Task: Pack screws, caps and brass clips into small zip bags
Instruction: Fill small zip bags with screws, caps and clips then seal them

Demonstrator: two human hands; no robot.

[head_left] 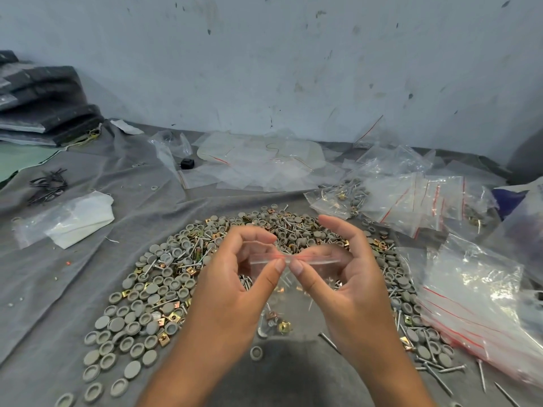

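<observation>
Both hands held one small clear zip bag with a red seal line (296, 264) above the big heap of grey round plastic caps, brass square clips and steel screws (164, 277). Left hand (235, 277) pinched the bag's top strip between thumb and forefinger at the strip's middle; right hand (349, 274) pinched it likewise, thumbs nearly touching. Other fingers of both hands were curled loosely over the strip. The bag hung down between the palms; a few screws and brass clips showed through its lower part, blurred. Whether the seal was fully closed could not be told.

The heap lay on a grey cloth sheet (88, 259). Right of the heap: a stack of clear empty zip bags with red lines (470, 304). Behind and right of the heap: a pile of filled clear bags (405, 198). Behind the heap, loose clear plastic sheets (264, 163) and a small black block (187, 163). Left of the heap: a crumpled white plastic bag (76, 218), and farther back, a stack of dark flat packs (44, 104).
</observation>
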